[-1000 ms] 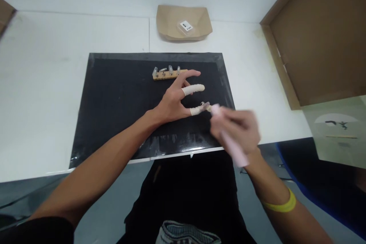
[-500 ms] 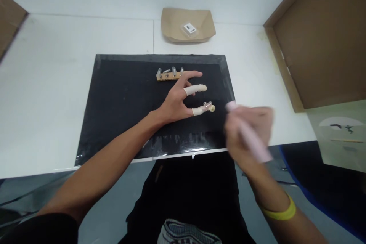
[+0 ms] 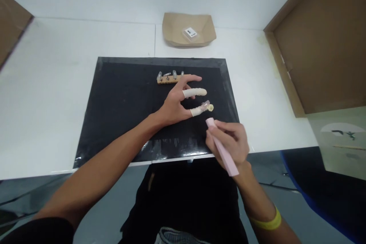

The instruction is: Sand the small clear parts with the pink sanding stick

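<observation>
Left hand [image 3: 175, 103] spread over roomy mat [image 3: 122, 95], right hand [image 3: 235, 142] gripping pink bar [image 3: 225, 158], seemingly overhanging table edge [image 3: 140, 163]

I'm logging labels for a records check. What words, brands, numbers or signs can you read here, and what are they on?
White label on the clear box in the cardboard tray: dark print, too small and blurred to read.
Pink stick in the right hand: no text visible.
Nothing else is legible.

The left hand [image 3: 176, 103] partly hides the tan strip [image 3: 171, 80].
</observation>
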A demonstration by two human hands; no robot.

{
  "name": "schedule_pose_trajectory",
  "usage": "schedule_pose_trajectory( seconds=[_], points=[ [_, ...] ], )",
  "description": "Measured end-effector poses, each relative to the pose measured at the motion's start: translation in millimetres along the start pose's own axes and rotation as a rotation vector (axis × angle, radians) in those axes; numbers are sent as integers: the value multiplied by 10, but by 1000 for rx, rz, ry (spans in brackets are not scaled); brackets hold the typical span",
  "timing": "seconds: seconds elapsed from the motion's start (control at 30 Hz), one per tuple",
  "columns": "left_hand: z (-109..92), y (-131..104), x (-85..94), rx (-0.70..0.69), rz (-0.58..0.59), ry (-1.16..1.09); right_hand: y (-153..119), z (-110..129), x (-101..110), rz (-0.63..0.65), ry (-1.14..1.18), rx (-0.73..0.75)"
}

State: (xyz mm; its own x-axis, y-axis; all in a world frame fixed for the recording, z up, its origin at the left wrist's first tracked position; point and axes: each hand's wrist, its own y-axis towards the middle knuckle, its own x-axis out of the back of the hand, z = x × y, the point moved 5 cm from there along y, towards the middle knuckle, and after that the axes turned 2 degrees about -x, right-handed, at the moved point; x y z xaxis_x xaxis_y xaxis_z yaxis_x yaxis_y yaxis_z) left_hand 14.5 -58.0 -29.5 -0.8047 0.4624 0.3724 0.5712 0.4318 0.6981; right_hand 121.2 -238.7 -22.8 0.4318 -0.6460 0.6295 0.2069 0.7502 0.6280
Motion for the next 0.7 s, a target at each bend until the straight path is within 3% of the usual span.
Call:
schedule_pose_trajectory(
  seconds=[0.1, 0.4, 0.57, 0.7],
  points=[
    [15, 2, -11, -5, -24, -39, 20, 91, 68, -127, -63, 69],
    [80, 34, 90, -12, -52, 5, -330, 204, 19, 54, 72, -139],
    [148, 140, 304, 113, -107, 62, -379, 134, 13, 54, 155, -163],
    [-99, -20, 589, 172, -180, 96, -372, 61, -12, 19, 174, -172]
  ],
)
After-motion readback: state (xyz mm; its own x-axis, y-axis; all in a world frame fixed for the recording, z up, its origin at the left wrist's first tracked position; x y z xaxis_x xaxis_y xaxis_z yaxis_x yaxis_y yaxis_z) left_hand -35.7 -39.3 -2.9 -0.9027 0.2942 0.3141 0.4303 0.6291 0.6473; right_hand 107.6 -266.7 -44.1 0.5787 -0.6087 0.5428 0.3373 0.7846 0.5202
